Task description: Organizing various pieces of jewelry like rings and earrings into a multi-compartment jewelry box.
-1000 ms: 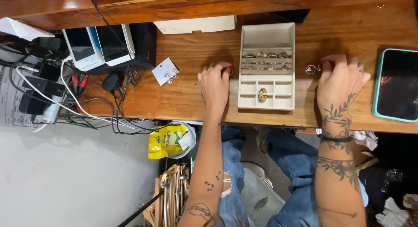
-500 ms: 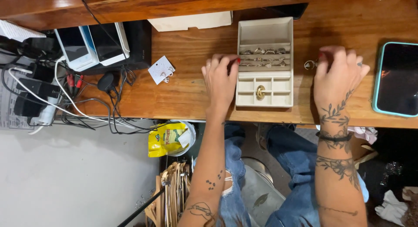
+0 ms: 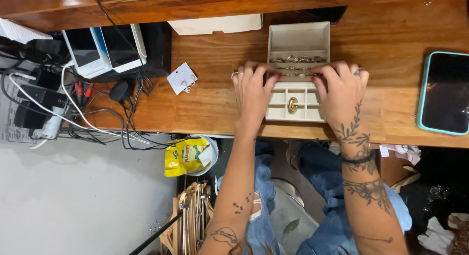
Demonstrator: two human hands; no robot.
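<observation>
Wooden surface (image 3: 391, 30) is occupied mid-way by a cream jewellery box (image 3: 296, 71), whose ring rows are touched by loosely spread, ungripping left hand (image 3: 253, 93) and right hand (image 3: 342, 91).

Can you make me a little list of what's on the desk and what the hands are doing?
left hand: resting on the left edge of the jewellery box
right hand: on the box's right edge, fingertips over the ring rows
rings: lined up in the box's slots
gold piece: in a front compartment
phone: far right, screen dark
earring card: left of the hands
desk: brown wood
</observation>
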